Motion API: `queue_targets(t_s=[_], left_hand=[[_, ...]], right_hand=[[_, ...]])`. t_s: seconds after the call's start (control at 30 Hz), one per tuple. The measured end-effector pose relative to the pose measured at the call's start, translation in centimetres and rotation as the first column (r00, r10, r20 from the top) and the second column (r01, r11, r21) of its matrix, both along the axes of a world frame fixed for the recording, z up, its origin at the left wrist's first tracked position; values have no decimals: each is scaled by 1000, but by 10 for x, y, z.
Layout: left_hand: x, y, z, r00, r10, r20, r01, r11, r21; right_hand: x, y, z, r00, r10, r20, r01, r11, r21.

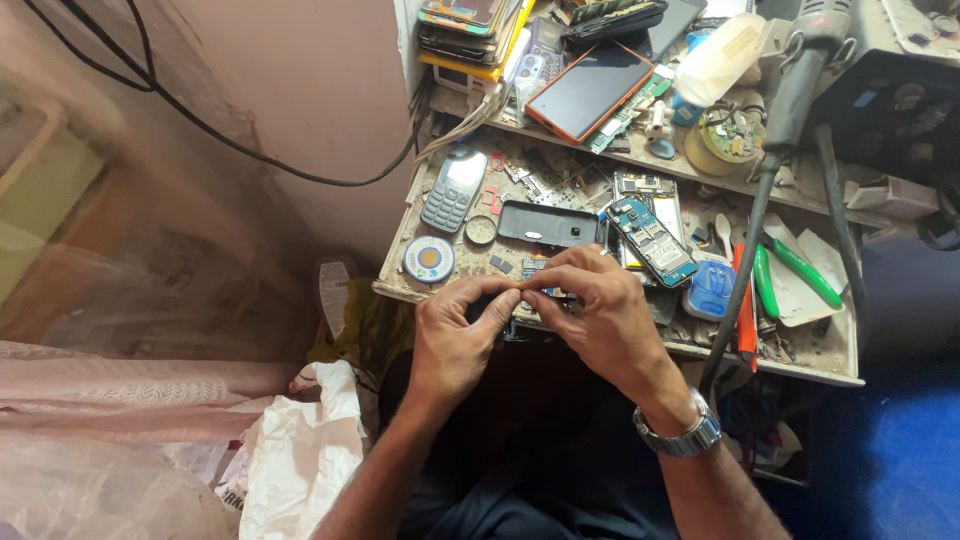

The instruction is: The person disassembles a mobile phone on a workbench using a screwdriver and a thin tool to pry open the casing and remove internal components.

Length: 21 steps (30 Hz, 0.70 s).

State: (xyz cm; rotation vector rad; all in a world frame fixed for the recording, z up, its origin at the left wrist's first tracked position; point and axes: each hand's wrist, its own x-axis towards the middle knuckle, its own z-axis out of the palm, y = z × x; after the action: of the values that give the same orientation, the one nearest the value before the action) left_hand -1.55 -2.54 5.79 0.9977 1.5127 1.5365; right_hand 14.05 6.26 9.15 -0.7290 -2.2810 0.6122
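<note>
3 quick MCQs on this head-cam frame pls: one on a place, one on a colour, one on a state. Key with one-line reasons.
1. Where does the grey keypad phone lie on the workbench?
A. Left part of it, beyond the left hand
B. Under the right wrist
C. On the floor

2. What colour is the frame of the smartphone on the upper shelf?
A. Green
B. Orange-red
C. White

3. How are the two hands placed?
A. Far apart, palms flat on the bench
B. Fingertips together, pinching a small dark part at the bench edge
C. Both holding the soldering tool

Key:
1 A: it sits above the round white-and-blue disc, beyond the left hand.
2 B: an orange-red rim runs round the dark screen.
3 B: the left hand and right hand meet at the fingertips over the small dark part.
</note>
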Motion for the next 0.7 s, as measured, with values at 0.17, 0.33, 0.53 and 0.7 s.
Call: queue_targets(t_s=[0.17, 0.33, 0.53, 0.7], left_hand=[[2, 0, -6, 1000, 6, -16, -6, 999, -32], [5, 4, -8, 988, 75, -138, -67, 996, 64], [2, 0, 0, 988, 91, -122, -90, 996, 14], [5, 0, 4, 997, 78, -28, -80, 995, -57]], right_hand=[[2, 4, -8, 999, 28, 46, -29, 999, 21], [14, 7, -5, 999, -36, 38, 30, 991, 131], [25, -4, -2, 994, -69, 83, 55, 984, 168], [20, -4, -2, 995, -44, 91, 26, 980, 195]])
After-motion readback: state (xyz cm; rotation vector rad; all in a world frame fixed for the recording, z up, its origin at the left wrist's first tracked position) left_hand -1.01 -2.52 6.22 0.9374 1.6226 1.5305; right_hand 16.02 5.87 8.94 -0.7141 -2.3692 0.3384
